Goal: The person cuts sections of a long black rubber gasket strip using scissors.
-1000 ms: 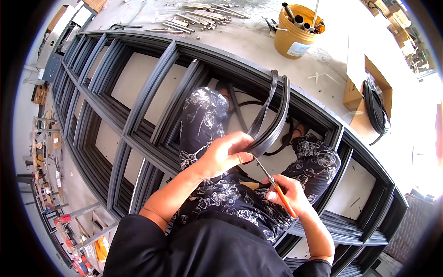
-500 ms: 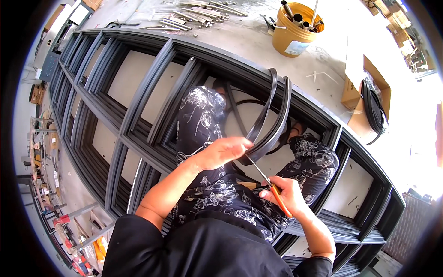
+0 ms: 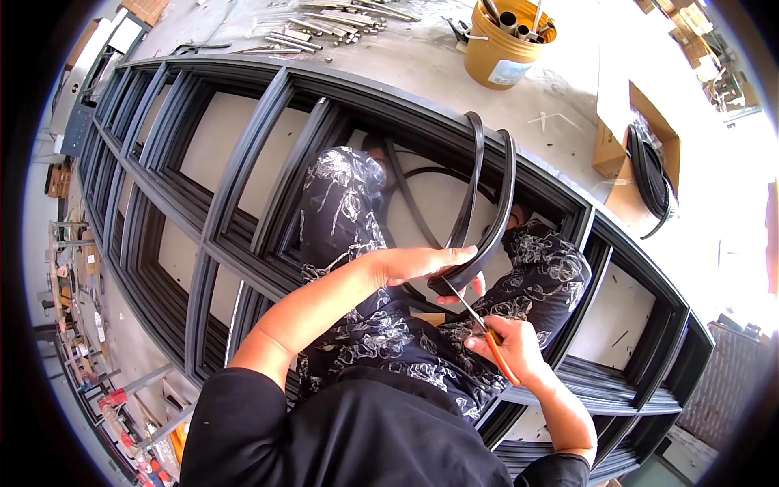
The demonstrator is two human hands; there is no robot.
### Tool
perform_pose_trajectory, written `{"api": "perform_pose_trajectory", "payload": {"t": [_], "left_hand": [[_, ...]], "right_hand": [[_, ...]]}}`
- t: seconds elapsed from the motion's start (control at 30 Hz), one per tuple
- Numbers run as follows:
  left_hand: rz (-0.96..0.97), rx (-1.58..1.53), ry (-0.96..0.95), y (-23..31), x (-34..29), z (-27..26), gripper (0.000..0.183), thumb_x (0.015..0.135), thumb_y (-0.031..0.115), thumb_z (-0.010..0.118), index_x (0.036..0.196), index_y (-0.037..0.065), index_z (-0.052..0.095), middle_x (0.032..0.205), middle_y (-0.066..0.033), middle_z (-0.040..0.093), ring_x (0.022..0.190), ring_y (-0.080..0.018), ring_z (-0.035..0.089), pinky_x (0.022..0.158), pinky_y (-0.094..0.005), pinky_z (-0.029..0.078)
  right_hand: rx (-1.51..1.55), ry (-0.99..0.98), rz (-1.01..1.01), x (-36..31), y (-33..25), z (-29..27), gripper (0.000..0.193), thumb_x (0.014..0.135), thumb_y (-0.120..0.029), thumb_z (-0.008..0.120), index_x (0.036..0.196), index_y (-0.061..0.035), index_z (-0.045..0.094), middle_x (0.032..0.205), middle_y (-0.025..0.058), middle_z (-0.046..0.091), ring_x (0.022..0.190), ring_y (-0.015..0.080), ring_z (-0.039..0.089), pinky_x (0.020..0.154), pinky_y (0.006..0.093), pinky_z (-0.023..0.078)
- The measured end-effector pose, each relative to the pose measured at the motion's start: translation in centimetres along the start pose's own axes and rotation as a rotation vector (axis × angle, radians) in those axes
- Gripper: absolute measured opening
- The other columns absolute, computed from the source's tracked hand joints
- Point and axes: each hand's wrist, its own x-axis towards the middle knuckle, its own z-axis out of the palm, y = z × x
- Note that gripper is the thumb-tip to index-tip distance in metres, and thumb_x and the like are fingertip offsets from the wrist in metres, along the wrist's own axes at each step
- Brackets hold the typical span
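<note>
My left hand (image 3: 418,265) is closed around a black rubber sealing strip (image 3: 510,183), thumb on top and fingertips showing underneath. The strip loops up over the frame's far side and hangs between my knees. In my right hand (image 3: 517,347) is a pair of scissors (image 3: 503,363) with orange handles. Their metal blades point up and left, with the tips at the cut end of the strip, just below my left hand. Whether the blades grip the rubber is too small to tell. Around my legs lies a stack of dark grey metal frames (image 3: 213,235).
An open cardboard box (image 3: 610,150) at the right has coiled black strip (image 3: 649,183) spilling out. A yellow bucket (image 3: 491,71) holding tubes stands at the far side. Metal rods (image 3: 341,28) lie on the floor beyond the frames. Cluttered shelving (image 3: 81,260) runs along the left.
My left hand has shifted right along the strip, and its fingers now show beneath it. The scissors have moved slightly right and down. The whole view has shifted a little.
</note>
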Motion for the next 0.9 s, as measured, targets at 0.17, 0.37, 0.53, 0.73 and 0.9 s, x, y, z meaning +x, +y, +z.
{"api": "perform_pose_trajectory", "payload": {"t": [0.17, 0.37, 0.53, 0.73, 0.9], "left_hand": [[-0.078, -0.128, -0.062, -0.8, 1.0, 0.3, 0.058, 0.106, 0.048, 0.025, 0.121, 0.003, 0.059, 0.075, -0.0009, 0.052, 0.068, -0.0123, 0.05, 0.069, -0.0252, 0.041], [-0.101, -0.192, -0.065, -1.7, 1.8, 0.4, 0.056, 0.106, 0.046, 0.028, 0.123, 0.002, 0.058, 0.077, -0.0015, 0.053, 0.07, -0.0131, 0.05, 0.07, -0.0258, 0.043], [-0.094, -0.199, -0.072, -2.6, 1.8, -0.2, 0.055, 0.107, 0.042, 0.026, 0.127, -0.001, 0.055, 0.079, -0.0009, 0.055, 0.071, -0.0144, 0.05, 0.072, -0.0277, 0.044], [-0.064, -0.228, -0.068, -3.1, 1.9, 0.0, 0.057, 0.106, 0.046, 0.025, 0.12, 0.0, 0.056, 0.073, -0.0037, 0.055, 0.069, -0.0162, 0.052, 0.071, -0.0302, 0.043], [-0.041, -0.233, -0.048, -3.6, 2.1, 0.1, 0.058, 0.105, 0.052, 0.027, 0.116, 0.004, 0.058, 0.073, -0.0029, 0.055, 0.068, -0.0151, 0.051, 0.07, -0.0292, 0.043]], "right_hand": [[-0.07, 0.005, -0.059, -0.6, 0.8, 0.2, 0.042, 0.08, -0.039, 0.078, 0.093, -0.0017, 0.065, 0.061, 0.0148, 0.056, 0.056, 0.0311, 0.057, 0.057, 0.0363, 0.047], [-0.097, 0.019, -0.067, -0.9, 1.5, 0.1, 0.05, 0.08, -0.053, 0.073, 0.087, -0.0043, 0.064, 0.059, 0.0138, 0.059, 0.058, 0.0331, 0.063, 0.056, 0.0394, 0.05], [-0.162, -0.02, -0.056, -0.5, 1.4, 0.1, 0.051, 0.079, -0.053, 0.074, 0.078, -0.0037, 0.06, 0.057, 0.0141, 0.057, 0.056, 0.035, 0.062, 0.055, 0.0403, 0.048], [-0.082, -0.018, 0.016, -1.4, 1.5, 0.6, 0.048, 0.075, -0.047, 0.08, 0.073, -0.0044, 0.058, 0.053, 0.0113, 0.053, 0.051, 0.0329, 0.057, 0.052, 0.0385, 0.047], [0.044, -0.035, 0.08, -1.6, 1.8, 0.6, 0.045, 0.075, -0.042, 0.082, 0.085, -0.0024, 0.063, 0.055, 0.0092, 0.051, 0.049, 0.0248, 0.051, 0.054, 0.0336, 0.046]]}}
